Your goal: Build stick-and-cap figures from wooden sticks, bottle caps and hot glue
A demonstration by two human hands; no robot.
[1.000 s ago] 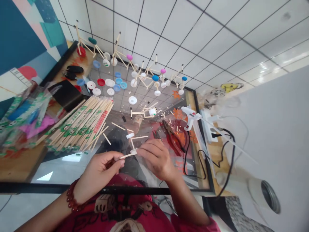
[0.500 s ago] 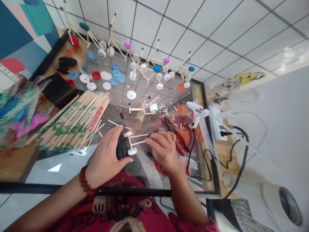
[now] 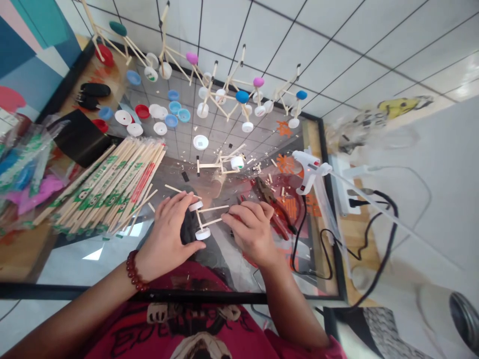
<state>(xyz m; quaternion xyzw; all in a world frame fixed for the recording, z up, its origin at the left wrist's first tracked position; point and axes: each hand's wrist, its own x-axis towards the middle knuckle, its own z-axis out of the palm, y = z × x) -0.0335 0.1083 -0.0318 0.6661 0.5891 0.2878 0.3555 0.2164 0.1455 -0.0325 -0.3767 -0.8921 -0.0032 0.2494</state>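
My left hand (image 3: pixel 166 234) is spread in a C shape around a small wheeled frame, its fingertips close to the upper white bottle-cap wheel (image 3: pixel 195 206) and its thumb just below the lower white cap wheel (image 3: pixel 202 233). Whether it touches them I cannot tell. A short axle joins the wheels, and two thin wooden sticks (image 3: pixel 214 208) extend rightward from it. The end of the lower stick is pinched in my right hand (image 3: pixel 250 229). Beyond both hands lies another stick frame (image 3: pixel 210 165) with a white cap wheel (image 3: pixel 237 162).
Wrapped chopsticks (image 3: pixel 112 184) lie in a heap at left. Loose bottle caps (image 3: pixel 174 107) and finished stick tricycles (image 3: pixel 224 99) stand along the back. Red-handled pliers (image 3: pixel 275 204) and a white glue gun (image 3: pixel 307 172) with a black cord (image 3: pixel 295 249) are at right. Wood scraps litter the glass tabletop.
The view has shifted slightly. Both hands and the wheeled frame keep nearly the same pose, with the right hand still at the stick's end.
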